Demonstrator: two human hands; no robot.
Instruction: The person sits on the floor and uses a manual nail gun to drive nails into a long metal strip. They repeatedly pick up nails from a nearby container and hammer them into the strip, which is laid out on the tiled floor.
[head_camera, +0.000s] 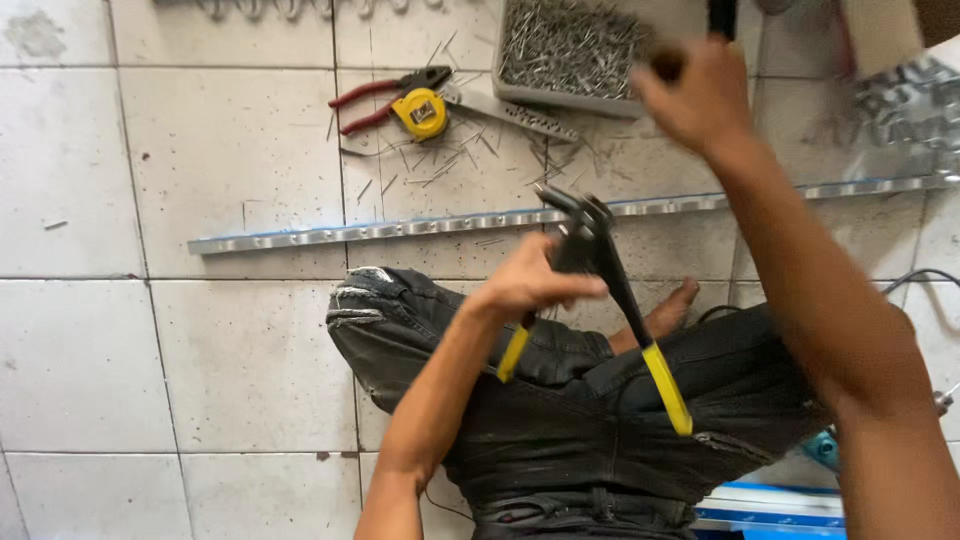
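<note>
A floor of large pale grey square tiles (200, 180) fills the head view, and the person sits on it in dark jeans (560, 420) with legs crossed and a bare foot showing.

The left hand (530, 285) is wrapped around a black hand riveter with yellow-tipped handles (600, 290), gripping it near the head above the lap; the two handles spread apart down toward the knees. The tool's head sits just over a long thin silver metal strip (400, 228) that lies across the tiles in front of the knees.

The right hand (700, 100) is raised near the far edge of the floor, closed on a small dark object that is too blurred to tell. Just beside it stands a grey tray full of thin silver rivets (570, 50), with loose ones scattered on the tiles. Left of the tray lie red-handled pliers (385, 95), touching a yellow tape measure (420, 112).
</note>
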